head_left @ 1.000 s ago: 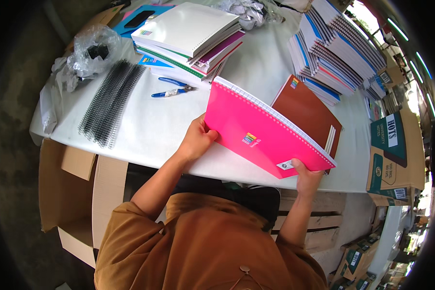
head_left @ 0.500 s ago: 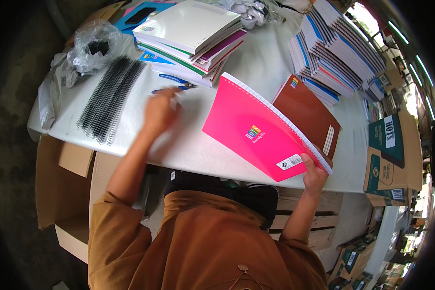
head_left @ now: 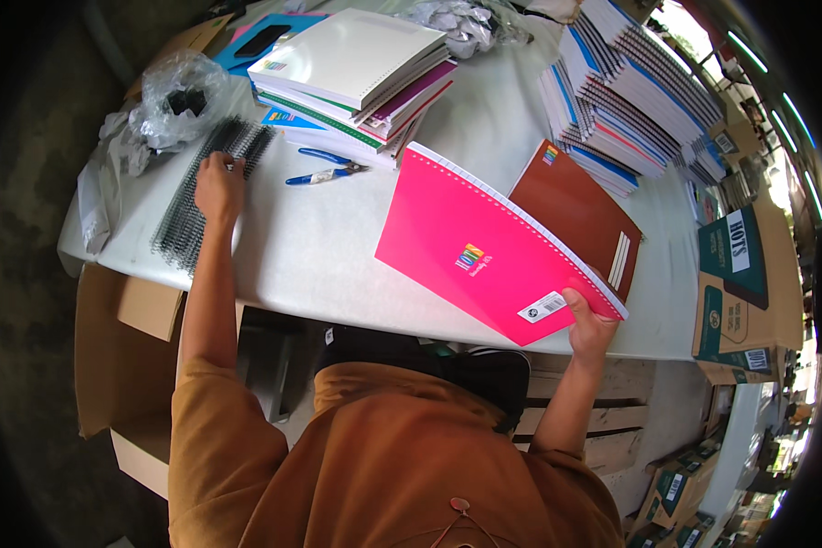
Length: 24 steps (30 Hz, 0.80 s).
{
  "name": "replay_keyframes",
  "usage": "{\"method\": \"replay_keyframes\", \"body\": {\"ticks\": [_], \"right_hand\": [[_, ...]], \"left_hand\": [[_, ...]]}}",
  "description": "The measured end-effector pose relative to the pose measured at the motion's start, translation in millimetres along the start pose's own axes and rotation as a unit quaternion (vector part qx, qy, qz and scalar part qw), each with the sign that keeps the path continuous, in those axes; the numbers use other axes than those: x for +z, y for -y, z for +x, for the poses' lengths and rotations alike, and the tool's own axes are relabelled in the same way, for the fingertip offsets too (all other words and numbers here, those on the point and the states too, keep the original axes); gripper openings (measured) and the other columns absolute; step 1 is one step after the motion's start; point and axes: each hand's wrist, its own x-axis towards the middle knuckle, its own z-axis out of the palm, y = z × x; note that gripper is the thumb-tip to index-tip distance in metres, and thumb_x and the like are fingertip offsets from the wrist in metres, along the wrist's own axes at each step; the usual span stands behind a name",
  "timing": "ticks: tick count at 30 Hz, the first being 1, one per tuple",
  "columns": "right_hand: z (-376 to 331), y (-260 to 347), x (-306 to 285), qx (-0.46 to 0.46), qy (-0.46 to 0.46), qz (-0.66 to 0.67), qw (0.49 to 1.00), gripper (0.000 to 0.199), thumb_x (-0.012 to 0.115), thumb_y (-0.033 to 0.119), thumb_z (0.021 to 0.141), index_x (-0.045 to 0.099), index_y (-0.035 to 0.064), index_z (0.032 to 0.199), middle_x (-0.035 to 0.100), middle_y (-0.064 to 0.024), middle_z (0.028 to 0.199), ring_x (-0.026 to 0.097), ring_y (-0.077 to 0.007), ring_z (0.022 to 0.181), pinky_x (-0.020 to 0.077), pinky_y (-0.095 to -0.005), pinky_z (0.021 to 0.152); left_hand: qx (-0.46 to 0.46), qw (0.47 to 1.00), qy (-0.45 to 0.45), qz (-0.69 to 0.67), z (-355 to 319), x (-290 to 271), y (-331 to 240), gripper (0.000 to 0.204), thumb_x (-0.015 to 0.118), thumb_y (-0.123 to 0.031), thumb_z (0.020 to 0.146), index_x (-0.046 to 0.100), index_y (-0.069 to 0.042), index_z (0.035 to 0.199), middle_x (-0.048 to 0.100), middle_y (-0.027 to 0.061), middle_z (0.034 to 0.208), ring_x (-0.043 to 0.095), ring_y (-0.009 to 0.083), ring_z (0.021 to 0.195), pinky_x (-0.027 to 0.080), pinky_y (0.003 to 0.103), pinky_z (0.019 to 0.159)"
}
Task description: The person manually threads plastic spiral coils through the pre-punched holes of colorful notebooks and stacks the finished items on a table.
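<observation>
My right hand [head_left: 592,331] grips a bright pink notebook [head_left: 466,247] by its lower right corner, thumb on the cover. A row of punched holes runs along the notebook's upper edge, with no coil in it. My left hand [head_left: 220,187] is over a bundle of black spiral binding coils [head_left: 178,224], its fingers bent together on a coil; the fingertips are partly hidden. Blue-handled cutting pliers [head_left: 324,167] lie to the right of that hand. Behind the pink notebook rests a brown notebook [head_left: 580,205], partly covered by it.
A stack of unbound notebooks [head_left: 352,59] stands at the back middle. Piles of coil-bound notebooks [head_left: 639,91] rise at the back right. Crumpled plastic [head_left: 178,100] and a dark phone [head_left: 263,40] lie at the left. Cardboard boxes [head_left: 740,292] flank the white table [head_left: 338,283].
My left hand has moved left, from in front of the pliers onto the coil bundle. The pink notebook stays in my right hand, tilted almost the same.
</observation>
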Motion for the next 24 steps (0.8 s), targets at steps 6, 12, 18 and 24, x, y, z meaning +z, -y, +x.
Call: {"method": "replay_keyframes", "body": {"ticks": [6, 12, 18, 24], "right_hand": [[4, 14, 7, 0.036, -0.032, 0.011, 0.999, 0.028, 0.065, 0.0, 0.078, 0.06, -0.0065, 0.105, 0.065, -0.0081, 0.093, 0.059, -0.0116, 0.084, 0.0472, -0.0255, 0.078], [12, 9, 6, 0.048, -0.014, 0.046, 0.998, 0.03, 0.066, -0.001, 0.078, 0.061, -0.0031, 0.107, 0.065, -0.0057, 0.094, 0.058, -0.0096, 0.086, 0.0481, -0.026, 0.079], [9, 12, 4, 0.03, -0.014, 0.111, 0.993, 0.029, 0.065, -0.002, 0.078, 0.061, -0.0022, 0.107, 0.066, -0.0069, 0.095, 0.061, -0.0099, 0.085, 0.0501, -0.0253, 0.078], [0, 43, 39, -0.203, 0.035, -0.224, 0.953, 0.046, 0.064, -0.001, 0.068, 0.063, 0.0147, 0.111, 0.064, -0.0093, 0.108, 0.065, -0.0218, 0.09, 0.0541, -0.0286, 0.075]], "left_hand": [[0.057, 0.982, -0.065, -0.17, 33, -18, 9, 0.027, 0.063, -0.026, 0.082, 0.059, 0.0, 0.087, 0.063, 0.0123, 0.078, 0.058, 0.0227, 0.066, 0.046, 0.033, 0.062], [0.078, 0.863, 0.215, -0.451, -28, -103, -91, 0.02, 0.044, -0.014, 0.09, 0.055, -0.003, 0.102, 0.048, -0.0038, 0.087, 0.035, 0.005, 0.064, 0.03, 0.016, 0.06], [0.234, 0.862, 0.27, -0.359, -81, -140, -155, 0.023, 0.047, -0.022, 0.095, 0.056, -0.002, 0.089, 0.048, -0.002, 0.075, 0.035, 0.0063, 0.068, 0.032, 0.02, 0.062], [0.189, 0.759, 0.412, -0.468, -138, -150, -177, 0.037, 0.05, -0.036, 0.092, 0.056, -0.001, 0.083, 0.039, -0.0056, 0.056, 0.027, 0.0015, 0.048, 0.019, 0.019, 0.045]]}}
